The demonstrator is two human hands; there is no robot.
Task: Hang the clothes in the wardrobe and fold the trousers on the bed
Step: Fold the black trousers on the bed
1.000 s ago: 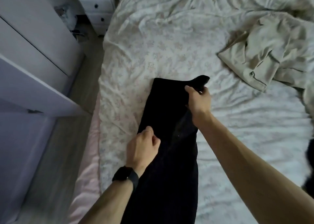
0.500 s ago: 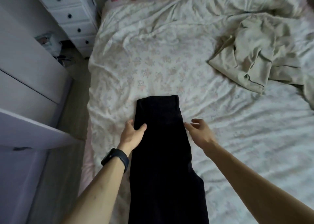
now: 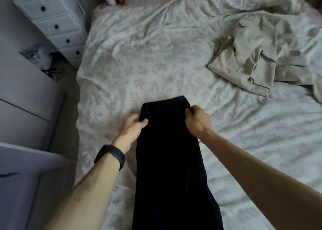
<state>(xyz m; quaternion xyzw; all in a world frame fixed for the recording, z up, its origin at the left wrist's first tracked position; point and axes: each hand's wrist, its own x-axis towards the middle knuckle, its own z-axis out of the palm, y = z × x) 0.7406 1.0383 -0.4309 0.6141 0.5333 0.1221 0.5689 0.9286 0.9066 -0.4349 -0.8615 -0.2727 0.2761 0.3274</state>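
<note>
Black trousers (image 3: 167,160) lie lengthwise on the floral-sheeted bed (image 3: 139,64), far end toward the pillows. The left hand (image 3: 132,128) and right hand (image 3: 196,120) each pinch a far corner, fingers curled round the cloth. A beige garment (image 3: 257,60) lies crumpled, well apart to the right.

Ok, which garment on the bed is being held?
The black trousers, gripped at the far end by the left hand and right hand; the beige garment lies crumpled, untouched.

A black band (image 3: 110,155) circles the left wrist (forearms (image 3: 87,195) bare), a thin ring (image 3: 133,117) on the left hand (image 3: 132,127).
</note>
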